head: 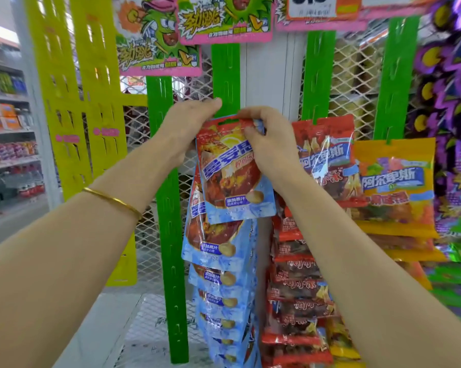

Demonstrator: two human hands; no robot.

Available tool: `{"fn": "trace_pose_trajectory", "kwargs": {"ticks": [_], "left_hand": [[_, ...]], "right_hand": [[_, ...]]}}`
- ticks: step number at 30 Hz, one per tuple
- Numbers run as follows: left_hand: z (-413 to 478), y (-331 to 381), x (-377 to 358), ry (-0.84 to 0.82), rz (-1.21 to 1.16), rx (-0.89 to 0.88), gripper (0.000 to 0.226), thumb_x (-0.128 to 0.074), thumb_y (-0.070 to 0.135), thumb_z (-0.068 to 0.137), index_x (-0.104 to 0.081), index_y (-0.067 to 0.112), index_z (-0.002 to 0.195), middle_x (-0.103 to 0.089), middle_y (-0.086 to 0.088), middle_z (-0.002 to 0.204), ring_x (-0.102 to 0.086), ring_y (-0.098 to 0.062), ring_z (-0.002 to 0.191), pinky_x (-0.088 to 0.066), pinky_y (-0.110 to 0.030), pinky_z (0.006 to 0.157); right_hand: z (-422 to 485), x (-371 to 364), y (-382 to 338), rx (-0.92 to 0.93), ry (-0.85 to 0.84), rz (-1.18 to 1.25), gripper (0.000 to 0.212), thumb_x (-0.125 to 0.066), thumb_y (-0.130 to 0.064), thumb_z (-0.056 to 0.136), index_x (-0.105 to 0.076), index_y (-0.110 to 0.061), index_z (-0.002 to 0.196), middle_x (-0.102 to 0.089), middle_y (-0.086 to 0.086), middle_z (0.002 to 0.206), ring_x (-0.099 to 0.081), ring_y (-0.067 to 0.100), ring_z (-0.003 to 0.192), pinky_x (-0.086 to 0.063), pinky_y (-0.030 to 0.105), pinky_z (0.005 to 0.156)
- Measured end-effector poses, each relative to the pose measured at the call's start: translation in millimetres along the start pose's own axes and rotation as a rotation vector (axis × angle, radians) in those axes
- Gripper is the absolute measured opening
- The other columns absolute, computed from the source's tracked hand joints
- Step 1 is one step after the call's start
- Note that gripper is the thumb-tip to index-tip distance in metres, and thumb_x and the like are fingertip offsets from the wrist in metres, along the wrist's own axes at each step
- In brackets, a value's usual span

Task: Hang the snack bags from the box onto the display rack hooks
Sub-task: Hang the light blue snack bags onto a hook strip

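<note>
A red and blue snack bag (pixel 232 179) is held up against a green hanging strip (pixel 226 75) on the wire display rack. My left hand (pixel 189 120) grips the bag's top left corner, its fingertips against the strip. My right hand (pixel 266 139) pinches the bag's top right edge. Below it, several identical red and blue bags (pixel 218 261) hang in a column down the same strip. The box is out of view.
Another green strip (pixel 168 208) stands bare to the left. Red bags (pixel 322 155) and orange bags (pixel 394 181) hang on strips to the right, purple packs (pixel 449 75) at far right. Yellow strips (pixel 72 102) hang at left, store shelves (pixel 8 128) beyond.
</note>
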State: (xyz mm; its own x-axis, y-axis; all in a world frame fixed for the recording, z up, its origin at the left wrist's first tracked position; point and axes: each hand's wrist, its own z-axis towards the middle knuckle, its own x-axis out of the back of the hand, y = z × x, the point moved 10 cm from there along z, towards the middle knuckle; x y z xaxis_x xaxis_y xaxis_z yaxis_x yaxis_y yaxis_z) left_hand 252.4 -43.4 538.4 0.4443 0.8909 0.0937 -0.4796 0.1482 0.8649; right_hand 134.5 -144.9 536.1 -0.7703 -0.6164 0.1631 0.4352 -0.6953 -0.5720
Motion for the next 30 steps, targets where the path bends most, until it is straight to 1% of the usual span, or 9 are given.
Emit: {"fn": "trace_pose_trajectory", "kwargs": {"ticks": [4,10,13,18,21,23,24,27,30], "left_hand": [[1.7,1.0,-3.7,-0.037,0.003,0.023,0.015,-0.066,0.028,0.085,-0.061,0.015,0.077,-0.064,0.01,0.054,-0.06,-0.007,0.056,-0.05,-0.028,0.068],[2.8,4.5,-0.5,0.018,0.028,0.037,0.015,-0.068,0.029,0.082,-0.062,0.016,0.077,-0.063,0.006,0.06,-0.059,-0.007,0.057,-0.047,-0.023,0.061],[2.0,4.8,0.7,0.038,0.032,0.029,0.019,-0.069,0.03,0.082,-0.06,0.017,0.071,-0.061,0.008,0.054,-0.057,-0.009,0.056,-0.047,-0.024,0.061],[-2.9,0.6,3.1,0.032,0.054,0.016,0.02,-0.065,0.031,0.086,-0.059,0.015,0.075,-0.055,0.002,0.071,-0.051,-0.01,0.065,-0.045,-0.027,0.065],[-12.7,2.2,4.6,0.033,0.116,-0.063,0.009,-0.062,0.026,0.088,-0.063,0.017,0.09,-0.06,0.004,0.081,-0.054,-0.006,0.069,-0.044,-0.021,0.062],[-26.1,4.7,7.3,0.068,0.2,-0.172,0.024,-0.062,0.02,0.088,-0.059,0.016,0.112,-0.063,0.004,0.096,-0.058,-0.001,0.079,-0.047,-0.013,0.057],[-35.4,5.8,9.4,0.1,0.263,-0.244,0.032,-0.062,0.018,0.088,-0.054,0.017,0.119,-0.062,0.004,0.103,-0.058,-0.002,0.087,-0.049,-0.012,0.06],[-70.0,8.3,13.8,0.226,0.551,-0.436,0.044,-0.063,0.022,0.086,-0.048,0.02,0.127,-0.053,0.003,0.123,-0.048,-0.013,0.114,-0.044,-0.026,0.094],[-110.9,2.6,11.4,0.28,0.627,-0.548,0.041,-0.062,0.024,0.085,-0.051,0.017,0.124,-0.049,0.007,0.12,-0.04,-0.011,0.117,-0.025,-0.01,0.095]], "right_hand": [[1.6,-2.0,-6.6,0.046,0.039,-0.06,0.029,-0.048,0.004,0.089,-0.06,-0.005,0.115,-0.06,0.006,0.114,-0.052,0.012,0.108,-0.037,0.018,0.096],[0.5,-2.3,-6.0,0.028,0.058,-0.1,0.029,-0.048,0.001,0.091,-0.058,-0.007,0.118,-0.059,0.006,0.119,-0.051,0.015,0.114,-0.038,0.024,0.1],[-6.6,-2.5,-1.2,0.012,0.062,-0.095,0.029,-0.048,0.001,0.092,-0.057,-0.006,0.119,-0.058,0.006,0.12,-0.05,0.014,0.113,-0.036,0.018,0.097],[-20.6,-7.3,10.6,-0.025,0.025,-0.082,0.027,-0.047,0.002,0.092,-0.056,-0.006,0.116,-0.056,0.006,0.117,-0.047,0.008,0.106,-0.033,0.011,0.089],[-24.7,-7.1,11.7,-0.033,0.018,-0.103,0.021,-0.048,0.001,0.092,-0.055,-0.005,0.11,-0.056,0.005,0.11,-0.048,0.009,0.099,-0.035,0.014,0.083],[-25.8,-5.3,9.2,-0.015,0.017,-0.173,0.016,-0.05,0.0,0.091,-0.055,-0.005,0.105,-0.054,0.004,0.104,-0.047,0.012,0.094,-0.032,0.014,0.075],[-27.1,-4.3,7.9,-0.001,0.018,-0.229,0.014,-0.052,-0.001,0.09,-0.055,-0.004,0.103,-0.052,0.004,0.102,-0.046,0.014,0.092,-0.029,0.015,0.073],[-40.8,3.3,-2.5,0.066,0.068,-0.404,0.015,-0.057,-0.003,0.087,-0.057,-0.003,0.102,-0.048,0.01,0.108,-0.048,0.024,0.097,-0.034,0.024,0.081],[-73.9,18.8,-20.4,0.186,0.177,-0.507,0.017,-0.061,-0.002,0.082,-0.061,-0.003,0.1,-0.05,0.012,0.109,-0.05,0.028,0.098,-0.04,0.032,0.083]]}}
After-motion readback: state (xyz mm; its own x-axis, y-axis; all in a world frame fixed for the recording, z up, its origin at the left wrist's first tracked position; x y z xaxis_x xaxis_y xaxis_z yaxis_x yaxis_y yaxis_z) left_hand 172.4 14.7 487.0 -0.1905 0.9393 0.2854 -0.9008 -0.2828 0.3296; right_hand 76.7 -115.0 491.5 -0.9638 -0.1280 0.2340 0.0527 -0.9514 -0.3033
